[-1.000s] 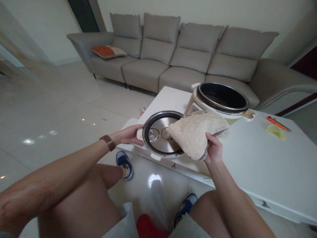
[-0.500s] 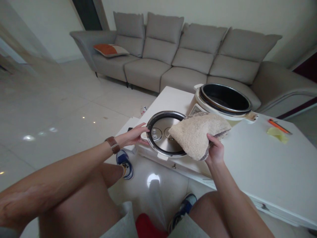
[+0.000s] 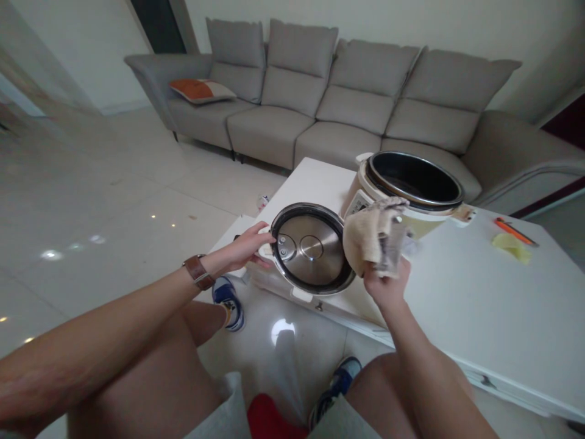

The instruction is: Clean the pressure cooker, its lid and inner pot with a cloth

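My left hand [image 3: 250,245] grips the left edge of a round pressure cooker lid [image 3: 312,248], with its steel underside and dark seal ring turned up toward me. In my right hand [image 3: 388,283] is a bunched beige cloth [image 3: 370,235] with a greyish patterned side, held at the lid's right rim and hiding part of it. Behind the cloth stands the cream electric pressure cooker [image 3: 361,189], uncovered, its dark inner pot [image 3: 414,177] showing.
The white table [image 3: 479,305] bears an orange utility knife [image 3: 515,231] and a yellowish scrap [image 3: 510,247] on the right. A grey sofa [image 3: 340,143] with an orange and white cushion [image 3: 201,91] stands behind. Tiled floor [image 3: 114,201] extends to the left.
My right hand has turned and folded the cloth, drawing it off the middle of the lid to its right rim. My left hand keeps its hold on the lid.
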A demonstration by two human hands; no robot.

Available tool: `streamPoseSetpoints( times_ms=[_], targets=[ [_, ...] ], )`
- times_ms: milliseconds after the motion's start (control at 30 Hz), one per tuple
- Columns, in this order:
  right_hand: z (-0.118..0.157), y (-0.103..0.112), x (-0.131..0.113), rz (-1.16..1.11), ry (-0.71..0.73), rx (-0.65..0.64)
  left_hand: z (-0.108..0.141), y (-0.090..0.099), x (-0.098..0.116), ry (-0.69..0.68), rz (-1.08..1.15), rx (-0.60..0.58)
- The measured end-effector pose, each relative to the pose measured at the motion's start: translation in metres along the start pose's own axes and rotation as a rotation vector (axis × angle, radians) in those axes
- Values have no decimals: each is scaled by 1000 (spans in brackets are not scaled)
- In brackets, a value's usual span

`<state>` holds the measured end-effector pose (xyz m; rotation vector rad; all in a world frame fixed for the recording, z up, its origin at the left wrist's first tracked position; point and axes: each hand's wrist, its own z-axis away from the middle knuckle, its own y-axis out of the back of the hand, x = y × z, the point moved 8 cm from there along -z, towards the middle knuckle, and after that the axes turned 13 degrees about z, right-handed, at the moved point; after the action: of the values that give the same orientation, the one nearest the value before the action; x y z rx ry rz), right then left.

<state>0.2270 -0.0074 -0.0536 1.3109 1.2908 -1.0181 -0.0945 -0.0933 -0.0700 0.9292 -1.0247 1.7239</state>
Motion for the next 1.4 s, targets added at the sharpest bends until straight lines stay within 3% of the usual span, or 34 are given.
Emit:
streamPoseSetpoints(
  times_ms=[100, 167, 233, 367, 633, 733, 800, 867, 967, 1067, 1167, 1233, 1400],
  targets=[
    [0, -48, -19, 541, 334, -226, 2, -3, 2, -20, -36, 31],
    [1, -86, -17, 831, 440, -417, 4, -5, 4, -30, -73, 57],
    [-1, -106, -12, 1023, 458, -484, 7, -9, 5, -23, -92, 61],
    [-10, -112, -9, 1212, 378, -452, 11, -14, 6, -10, -91, 58],
    [-10, -131, -23, 1203, 436, -621, 7, -11, 8, -23, -94, 67],
    [-13, -129, -26, 950, 443, -736, 4, -6, 7, -1, -96, 71],
    [-21, -119, -28, 696, 389, -746, 3, -5, 6, 6, -98, 64],
    [-38, -99, -26, 503, 255, -616, 3, -5, 8, -9, -104, 56],
    [-62, -60, -25, 406, 82, -253, 5, -8, 12, -28, -126, 45],
    [-64, -43, -43, 450, 163, -27, 7, -10, 14, -29, -144, 45],
    [-53, -61, -50, 548, 293, -30, 6, -10, 15, -31, -153, 45],
    [-42, -84, -38, 605, 301, -101, 4, -9, 14, -31, -155, 39],
    [-18, -141, -6, 587, 308, -423, 0, -6, 12, -36, -130, -12]
  ],
)
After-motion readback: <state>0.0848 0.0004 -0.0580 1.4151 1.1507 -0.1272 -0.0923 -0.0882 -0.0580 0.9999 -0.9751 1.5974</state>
